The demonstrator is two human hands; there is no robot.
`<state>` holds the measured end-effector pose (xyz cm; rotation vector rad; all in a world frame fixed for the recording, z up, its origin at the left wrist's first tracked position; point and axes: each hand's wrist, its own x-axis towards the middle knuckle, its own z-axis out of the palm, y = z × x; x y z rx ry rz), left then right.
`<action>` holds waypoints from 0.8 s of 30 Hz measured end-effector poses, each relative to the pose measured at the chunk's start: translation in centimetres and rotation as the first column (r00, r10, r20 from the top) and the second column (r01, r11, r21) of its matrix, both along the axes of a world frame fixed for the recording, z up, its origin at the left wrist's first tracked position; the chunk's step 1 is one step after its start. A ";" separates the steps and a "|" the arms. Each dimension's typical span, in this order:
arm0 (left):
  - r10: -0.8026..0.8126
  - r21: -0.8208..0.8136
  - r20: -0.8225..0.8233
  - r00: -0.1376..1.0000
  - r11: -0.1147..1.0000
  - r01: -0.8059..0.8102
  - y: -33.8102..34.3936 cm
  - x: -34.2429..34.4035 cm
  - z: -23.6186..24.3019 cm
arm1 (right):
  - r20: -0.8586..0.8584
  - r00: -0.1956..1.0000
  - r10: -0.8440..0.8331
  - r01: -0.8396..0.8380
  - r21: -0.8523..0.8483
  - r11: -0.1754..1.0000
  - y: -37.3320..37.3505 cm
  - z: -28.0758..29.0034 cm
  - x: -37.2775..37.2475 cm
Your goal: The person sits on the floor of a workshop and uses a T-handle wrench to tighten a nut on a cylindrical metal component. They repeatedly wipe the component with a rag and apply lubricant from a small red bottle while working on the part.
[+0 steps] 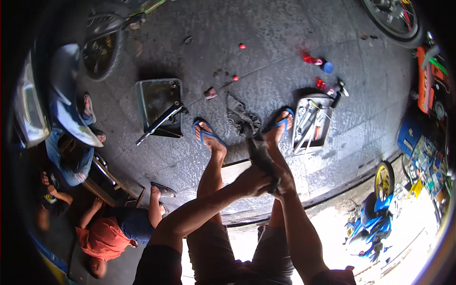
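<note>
My left hand (255, 181) and my right hand (284, 182) are close together in front of my knees. Both are closed on a dark rag (259, 151) that hangs down between my legs. The fingers are partly hidden and blurred, so the exact grip does not show. Below, a crumpled dark cloth (242, 113) lies between my feet; whether it is one piece with the rag I cannot tell.
A black tray (179, 128) with a long metal rod (159, 122) across it is at left. At right, a tool tray (295, 121) holds several tools, with a hammer (340, 92) at its edge. Two people (111, 237) (71, 161) sit at left; a blue motorcycle (373, 216) stands lower right.
</note>
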<state>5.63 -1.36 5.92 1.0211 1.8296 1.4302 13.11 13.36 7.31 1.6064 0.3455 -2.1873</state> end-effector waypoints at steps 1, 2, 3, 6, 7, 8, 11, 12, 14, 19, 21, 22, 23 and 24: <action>0.013 -0.044 0.002 1.000 0.999 -0.013 -0.2 -0.2 0.1 | -0.011 0.998 0.069 -0.068 0.093 0.993 -0.3 -0.7 0.9; 0.033 -0.088 0.000 0.999 0.996 -0.033 -0.3 -0.6 0.0 | -0.020 0.985 0.173 -0.160 0.296 0.942 -0.8 -0.2 0.1; 0.052 -0.140 -0.009 0.999 0.989 -0.053 -0.1 -1.0 -0.1 | -0.011 0.969 0.248 -0.216 0.455 0.864 -1.4 -0.3 -0.1; 0.116 -0.283 0.114 0.987 0.956 -0.079 1.4 -0.8 0.1 | 0.138 0.926 0.351 -0.326 0.760 0.562 -2.4 -0.4 -1.5; 0.129 -0.342 0.186 0.974 0.938 -0.059 2.0 -0.5 0.3 | 0.156 0.933 0.324 -0.316 0.786 0.531 -2.2 -0.3 -2.1; 0.179 -0.331 0.120 0.977 0.935 -0.130 2.6 -1.2 1.3 | 0.250 0.899 0.358 -0.409 0.770 0.490 -2.0 -2.2 -0.7; 0.286 -0.340 0.278 0.917 0.922 -0.184 3.5 -2.1 2.6 | 0.525 0.745 0.412 -0.664 0.641 0.384 0.8 -2.1 -2.3; 0.309 -0.576 0.556 0.772 0.813 0.089 4.0 -2.0 2.3 | 0.595 0.665 0.451 -0.739 0.614 0.279 2.6 -3.1 -1.4; 0.252 -0.443 0.243 0.937 0.888 -0.125 3.6 -0.6 2.3 | 0.684 0.522 0.510 -0.829 0.547 0.114 7.1 -4.5 -0.9; 0.170 -0.395 -0.001 0.985 0.905 -0.157 2.8 1.2 3.0 | 0.476 0.522 0.708 -0.825 0.494 0.276 10.6 -5.0 1.2; 0.416 -0.425 0.406 0.814 0.874 -0.234 1.8 3.9 2.0 | 0.399 0.490 0.775 -0.842 0.449 0.301 3.8 1.2 -2.4; 0.541 -0.468 0.631 0.556 0.837 -0.283 1.7 5.2 1.5 | 0.348 0.595 0.725 -0.796 0.381 0.470 1.5 1.8 -2.4; 0.563 -0.446 0.665 0.490 0.827 -0.344 2.1 5.1 2.4 | 0.332 0.742 0.583 -0.668 0.292 0.685 -0.6 1.2 -1.7; 0.577 -0.425 0.700 0.421 0.810 -0.405 2.6 5.0 3.5 | 0.352 0.825 0.441 -0.531 0.220 0.818 -2.3 1.2 -1.1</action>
